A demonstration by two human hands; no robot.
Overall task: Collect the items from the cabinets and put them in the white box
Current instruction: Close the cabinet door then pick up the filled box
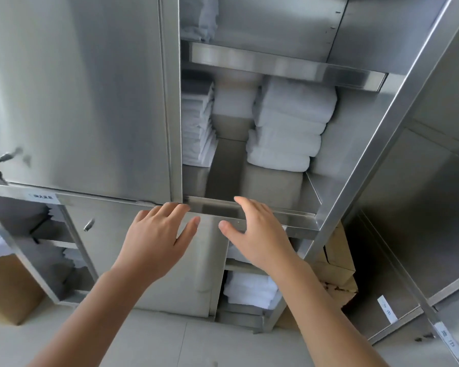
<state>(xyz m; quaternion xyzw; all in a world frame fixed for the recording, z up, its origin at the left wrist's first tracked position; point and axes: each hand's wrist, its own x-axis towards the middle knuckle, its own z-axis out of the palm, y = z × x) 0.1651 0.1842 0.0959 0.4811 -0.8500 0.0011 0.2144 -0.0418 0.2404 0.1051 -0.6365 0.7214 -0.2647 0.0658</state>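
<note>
Now both hands are empty: my left hand (157, 234) and right hand (255, 234) hover, fingers spread, at the front edge of the open cabinet's shelf (228, 170). The thick towel stack (289, 128) sits toward the shelf's back right, with thinner folded cloths (196, 128) along its left edge. Dragging the stack out unevenly could topple it. The open door (376, 144) crowds my right side, and no white box is in view.
</note>
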